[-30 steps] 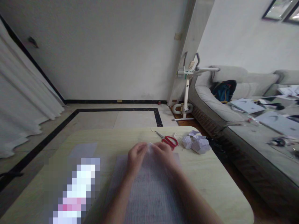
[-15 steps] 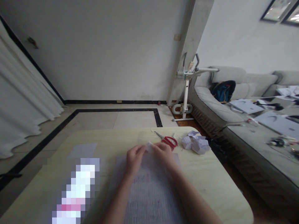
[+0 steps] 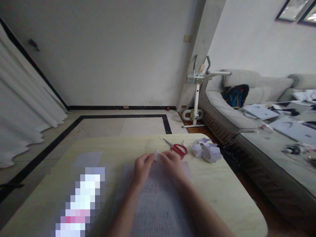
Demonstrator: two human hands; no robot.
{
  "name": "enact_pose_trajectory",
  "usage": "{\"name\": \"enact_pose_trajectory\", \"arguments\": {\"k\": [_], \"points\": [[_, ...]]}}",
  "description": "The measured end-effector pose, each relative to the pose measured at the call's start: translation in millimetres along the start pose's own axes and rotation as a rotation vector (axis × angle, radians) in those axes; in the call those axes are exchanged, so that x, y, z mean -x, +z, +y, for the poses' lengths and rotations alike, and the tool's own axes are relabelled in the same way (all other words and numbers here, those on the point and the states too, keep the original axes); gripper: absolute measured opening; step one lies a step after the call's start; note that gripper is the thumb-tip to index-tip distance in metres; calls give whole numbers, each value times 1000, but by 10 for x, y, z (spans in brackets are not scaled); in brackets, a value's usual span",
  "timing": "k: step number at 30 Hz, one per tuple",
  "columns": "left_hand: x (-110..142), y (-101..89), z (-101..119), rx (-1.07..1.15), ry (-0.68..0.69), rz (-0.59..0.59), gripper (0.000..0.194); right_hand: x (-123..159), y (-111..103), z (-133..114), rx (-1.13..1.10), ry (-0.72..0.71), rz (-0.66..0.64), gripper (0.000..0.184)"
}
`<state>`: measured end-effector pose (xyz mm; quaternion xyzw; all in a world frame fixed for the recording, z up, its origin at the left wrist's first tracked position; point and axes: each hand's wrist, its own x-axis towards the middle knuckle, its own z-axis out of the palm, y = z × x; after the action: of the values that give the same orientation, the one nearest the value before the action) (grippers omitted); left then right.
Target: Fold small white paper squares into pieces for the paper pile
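My left hand (image 3: pixel 142 167) and my right hand (image 3: pixel 172 163) meet over the middle of a pale wooden table (image 3: pixel 222 187). Both pinch a small white folded piece of paper (image 3: pixel 157 154) between their fingertips. Beneath my forearms lies a lined sheet of paper (image 3: pixel 158 204) with faint writing. Red-handled scissors (image 3: pixel 178 148) lie just beyond my right hand, touching nothing. To the right of them sits a pile of folded white paper shapes (image 3: pixel 207 150).
A blank white sheet (image 3: pixel 88 159) lies at the table's left, with a blurred-out patch (image 3: pixel 79 200) nearer me. Right of the table stands a grey sofa (image 3: pixel 259 131) strewn with papers and a blue bag (image 3: pixel 236 95). A white exercise machine (image 3: pixel 197 95) stands by the wall.
Hardly anything differs: both hands stay on the small paper piece, with only slight finger shifts.
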<state>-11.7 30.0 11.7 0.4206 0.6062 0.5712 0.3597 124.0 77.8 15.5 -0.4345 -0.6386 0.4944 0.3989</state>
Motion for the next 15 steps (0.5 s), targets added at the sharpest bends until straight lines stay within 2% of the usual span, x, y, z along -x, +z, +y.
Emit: {"name": "enact_pose_trajectory", "arguments": {"k": [4,8,15], "points": [[-5,-7,-36,-28,17,13,31,14,7,-45,-4,16,-29,24],[4,-4,-16,-30,13,10,31,9,8,-9,-16,22,-4,24],[5,-11,25,-24,3,51,34,-2,17,39,-71,-2,-48,22]]}}
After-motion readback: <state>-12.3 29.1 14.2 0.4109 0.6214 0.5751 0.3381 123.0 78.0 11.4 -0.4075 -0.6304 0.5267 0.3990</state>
